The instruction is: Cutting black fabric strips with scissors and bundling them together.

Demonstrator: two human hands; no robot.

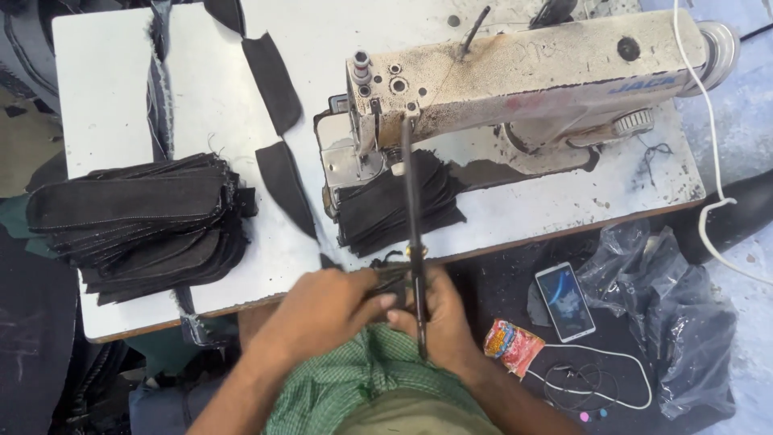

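Denim piece [392, 283] is being pinched by the left hand [326, 310], taut, while the right hand [443, 322] is gripping long scissors [414, 217] to trim it.

The dark fabric piece [389, 282] pinched between the hands is mostly hidden by the fingers. Beyond them, a long black strip [412, 217] hides part of the sewing machine's needle area [392, 157]. Both forearms are cut off by the bottom edge.

Black fabric pieces [137, 221] lie stacked at the left on the white counter [105, 89], by a stained cream sewing machine [515, 76]. Near, a green checked cloth [354, 379]; at the right, a red-pink snack packet [513, 345] and grey plastic bag [668, 314].
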